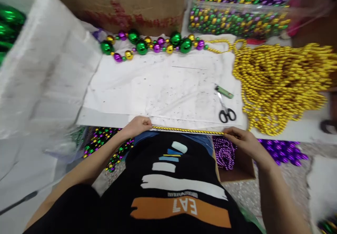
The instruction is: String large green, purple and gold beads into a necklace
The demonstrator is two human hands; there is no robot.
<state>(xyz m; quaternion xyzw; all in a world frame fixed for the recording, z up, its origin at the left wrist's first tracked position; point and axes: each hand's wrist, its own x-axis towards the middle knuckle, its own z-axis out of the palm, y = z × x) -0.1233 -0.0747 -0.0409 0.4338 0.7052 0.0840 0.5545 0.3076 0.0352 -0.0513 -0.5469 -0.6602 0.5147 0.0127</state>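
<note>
A short string of gold beads [187,130] is stretched straight along the front edge of the white cloth [163,86]. My left hand [140,125] pinches its left end, and my right hand [240,137] pinches the right end. Farther back on the cloth lies a garland of large green, purple and gold beads [142,46], joined at its right to thin gold beads. Black-handled scissors [225,111] and a green lighter [224,91] rest together near the right side. A thin needle [189,67] lies in the middle of the cloth.
On the right is a big heap of gold bead strings [279,83]. A clear bin of mixed beads [239,19] and a cardboard box [126,7] stand behind. At left rises a white foam box [52,51]. Below the table sit purple beads [223,153] in a carton.
</note>
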